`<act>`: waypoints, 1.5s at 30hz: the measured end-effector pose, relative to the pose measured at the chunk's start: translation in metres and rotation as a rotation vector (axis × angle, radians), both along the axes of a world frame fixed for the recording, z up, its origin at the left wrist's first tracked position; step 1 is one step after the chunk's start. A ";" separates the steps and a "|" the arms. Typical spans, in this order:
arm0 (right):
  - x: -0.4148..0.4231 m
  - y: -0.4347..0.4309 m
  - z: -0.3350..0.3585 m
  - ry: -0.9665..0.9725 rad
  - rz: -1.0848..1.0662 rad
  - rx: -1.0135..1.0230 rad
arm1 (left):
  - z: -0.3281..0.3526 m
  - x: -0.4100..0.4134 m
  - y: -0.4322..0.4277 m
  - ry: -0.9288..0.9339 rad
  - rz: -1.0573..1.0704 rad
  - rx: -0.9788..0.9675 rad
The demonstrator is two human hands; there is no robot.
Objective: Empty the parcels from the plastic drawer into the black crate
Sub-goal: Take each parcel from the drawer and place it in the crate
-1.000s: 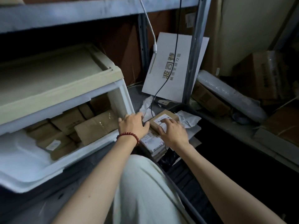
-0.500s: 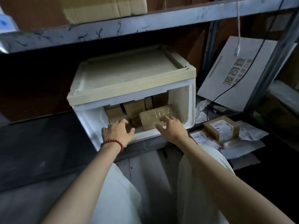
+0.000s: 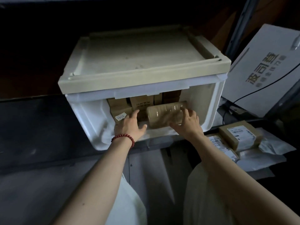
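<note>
The white plastic drawer (image 3: 209,109) stands open on the dark shelf, with several brown cardboard parcels (image 3: 141,103) inside. A brown parcel wrapped in clear tape (image 3: 164,114) lies at the front of it. My right hand (image 3: 188,122) grips this parcel's right end, fingers over the top and thumb at its front. My left hand (image 3: 129,125), with a red bead bracelet on the wrist, reaches in with straight fingers beside the parcel's left end. At the lower right lie labelled parcels (image 3: 240,135) on white mailer bags (image 3: 267,148); the black crate under them is too dark to make out.
A white printed carton (image 3: 263,73) leans against a metal shelf post at the right, and a black cable crosses it. A dark shelf board hangs low over the drawer box. My knees in pale trousers (image 3: 206,197) fill the lower part of the view.
Both hands left the labelled parcel at the right and moved left into the drawer. The right hand now grips the taped parcel and the left hand is at its left end.
</note>
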State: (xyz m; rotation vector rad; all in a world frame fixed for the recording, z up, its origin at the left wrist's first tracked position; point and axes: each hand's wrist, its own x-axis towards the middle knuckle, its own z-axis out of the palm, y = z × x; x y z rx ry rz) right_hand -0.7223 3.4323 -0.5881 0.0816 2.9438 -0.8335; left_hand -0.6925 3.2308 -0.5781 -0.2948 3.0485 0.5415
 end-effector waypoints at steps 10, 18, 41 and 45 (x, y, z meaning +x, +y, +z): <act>-0.045 -0.006 -0.032 -0.058 -0.223 -0.187 | -0.027 -0.045 0.035 -0.098 0.008 0.349; -0.051 -0.022 -0.042 0.055 -0.336 -0.199 | -0.043 -0.071 0.038 -0.074 0.154 0.507; 0.032 -0.022 0.014 -0.059 -0.356 -0.837 | 0.028 0.027 0.002 0.325 0.240 0.672; 0.049 -0.021 0.022 -0.118 -0.313 -0.891 | 0.030 0.055 -0.005 0.227 0.301 0.678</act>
